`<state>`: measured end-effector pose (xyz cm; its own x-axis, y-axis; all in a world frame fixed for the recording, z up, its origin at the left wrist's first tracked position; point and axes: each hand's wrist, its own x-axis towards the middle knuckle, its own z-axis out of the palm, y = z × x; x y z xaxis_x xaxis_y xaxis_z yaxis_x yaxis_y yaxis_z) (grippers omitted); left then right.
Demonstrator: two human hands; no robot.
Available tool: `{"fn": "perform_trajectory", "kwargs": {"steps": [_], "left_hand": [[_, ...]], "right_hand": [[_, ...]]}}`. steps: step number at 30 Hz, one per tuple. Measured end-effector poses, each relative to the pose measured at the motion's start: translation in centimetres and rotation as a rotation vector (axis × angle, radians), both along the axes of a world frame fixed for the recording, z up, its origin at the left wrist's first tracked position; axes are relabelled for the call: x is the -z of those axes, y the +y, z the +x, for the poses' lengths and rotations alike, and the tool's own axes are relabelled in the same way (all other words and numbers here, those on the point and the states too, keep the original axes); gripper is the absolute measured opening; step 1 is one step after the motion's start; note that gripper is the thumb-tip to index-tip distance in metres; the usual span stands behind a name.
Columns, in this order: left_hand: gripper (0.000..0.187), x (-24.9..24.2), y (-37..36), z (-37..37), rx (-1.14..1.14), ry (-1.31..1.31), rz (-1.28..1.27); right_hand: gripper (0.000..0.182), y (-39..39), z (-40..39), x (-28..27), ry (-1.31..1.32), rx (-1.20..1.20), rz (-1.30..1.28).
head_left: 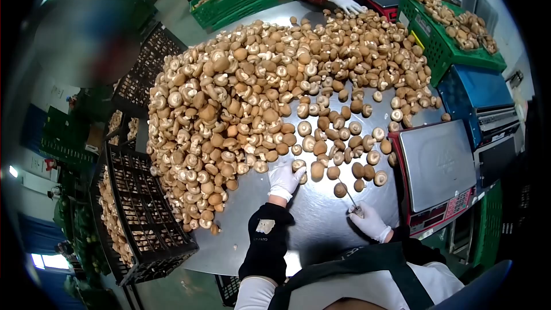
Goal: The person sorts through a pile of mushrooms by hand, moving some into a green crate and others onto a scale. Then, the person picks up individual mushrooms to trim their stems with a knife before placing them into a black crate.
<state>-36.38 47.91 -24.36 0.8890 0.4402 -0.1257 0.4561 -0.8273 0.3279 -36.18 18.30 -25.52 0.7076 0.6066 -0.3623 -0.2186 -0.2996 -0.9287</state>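
Observation:
Brown mushrooms (221, 100) lie in a large heap on a shiny metal table (258, 247). My left hand (284, 181), in a white glove, is closed at the near edge of the heap, its fingertips on a mushroom (298, 165). To the right, my gloved right hand (369, 221) is closed round the handle of a thin metal tool (350, 197), whose tip points up toward loose mushrooms. One brown cap (340, 190) is beside the tool's tip.
A red scale (437, 161) stands at the right, with a blue box (479, 100) and a green crate (439, 40) of mushrooms behind it. Black crates (143, 206) flank the left side. Another person's gloved hand (346, 3) touches the heap's far edge.

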Motion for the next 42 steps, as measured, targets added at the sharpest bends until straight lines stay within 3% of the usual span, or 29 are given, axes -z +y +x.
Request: {"fn": "perform_trajectory", "kwargs": {"steps": [3,5,7,11,13,15,16,17,18,19,21,23,25,26,27,29,31,33,36,38,39,40,41,42], "left_hand": [[0.057,0.3,0.6,-0.9,0.084,-0.064,-0.075],[0.054,-0.2,-0.1,-2.3,-0.088,-0.529,-0.619],[0.055,-2.0,-1.2,-4.2,-0.189,-0.608,-1.112],[0.062,-3.9,-2.5,-9.4,-0.232,-0.675,-1.367],[0.066,-6.0,-3.2,-12.1,-0.327,-0.678,-1.748],[0.063,-5.5,-3.3,-14.7,-0.322,-0.702,-1.736],[0.062,-5.3,-3.5,-15.8,-0.326,-0.77,-1.971],[0.061,-5.2,-3.7,-16.9,-0.319,-0.838,-2.208],[0.059,-5.2,-4.0,-17.9,-0.39,-0.881,-2.298],[0.059,-5.2,-4.2,-18.8,-0.396,-0.905,-2.288],[0.058,-5.3,-4.7,-20.4,-0.401,-1.034,-2.576],[0.057,-5.7,-5.0,-21.9,-0.421,-1.059,-2.532],[0.056,-5.7,-5.3,-23.5,-0.489,-1.091,-2.474],[0.053,-5.5,-5.2,-24.5,-0.535,-1.092,-2.425],[0.053,-5.3,-5.4,-25.2,-0.53,-1.088,-2.432],[0.05,-5.0,-5.7,-26.4,-0.653,-0.963,-1.964],[0.034,-4.7,-5.6,-28.0,-0.676,-0.939,-2.07],[0.025,-2.8,-4.2,-31.9,-0.517,-0.665,-1.894],[0.024,-2.6,-2.8,-37.0,-0.593,0.022,-1.12],[0.023,-1.5,-1.9,-40.3,-0.679,0.278,-0.599],[0.021,-0.8,-1.1,-41.0,-0.757,0.336,-0.316],[0.019,-3.5,-1.1,-38.6,-0.622,0.051,-0.079],[0.014,-5.0,-0.8,-36.5,-0.757,-0.069,-0.215],[0.013,-4.5,-0.6,-34.9,-0.707,-0.228,-0.235]], "right_hand": [[0.012,0.8,-0.2,0.5,0.024,-0.016,0.035],[0.013,1.1,0.0,-0.4,0.009,-0.044,0.019],[0.013,1.4,-0.3,-0.9,-0.006,-0.081,0.002],[0.012,1.6,-0.9,-1.5,-0.048,-0.204,-0.072],[0.012,2.2,-1.4,-1.6,-0.038,-0.27,-0.099],[0.01,2.9,-1.8,-1.3,0.573,-0.356,0.055],[0.01,3.5,-2.3,-1.2,0.577,-0.38,0.053],[0.011,4.4,-2.9,-1.2,0.747,-0.44,0.106],[0.012,5.2,-3.5,-1.2,0.916,-0.497,0.155],[0.012,5.8,-4.0,-1.2,0.917,-0.517,0.149],[0.015,6.7,-5.0,-1.1,0.926,-0.565,0.158],[0.019,7.0,-5.4,0.5,0.908,-0.576,0.198],[0.02,7.1,-5.1,0.8,0.955,-0.392,0.478],[0.021,7.3,-4.4,0.6,0.937,-0.296,0.484],[0.02,7.8,-3.8,-0.6,0.786,-0.122,0.437],[0.019,7.6,-1.9,0.3,0.478,0.028,0.45],[0.014,6.9,-0.5,-1.6,0.427,0.09,0.516],[0.011,6.0,0.2,-2.0,0.33,0.003,0.347],[0.013,5.2,-0.8,-3.8,0.22,-0.293,0.095],[0.015,5.1,-2.4,-3.1,0.274,-0.504,0.069],[0.017,5.5,-3.4,-3.3,0.327,-0.593,0.054],[0.019,5.8,-4.5,-2.7,0.372,-0.651,0.094],[0.019,6.2,-5.2,-2.6,0.37,-0.729,0.096],[0.02,6.7,-5.7,-2.1,0.357,-0.777,0.079]]}}
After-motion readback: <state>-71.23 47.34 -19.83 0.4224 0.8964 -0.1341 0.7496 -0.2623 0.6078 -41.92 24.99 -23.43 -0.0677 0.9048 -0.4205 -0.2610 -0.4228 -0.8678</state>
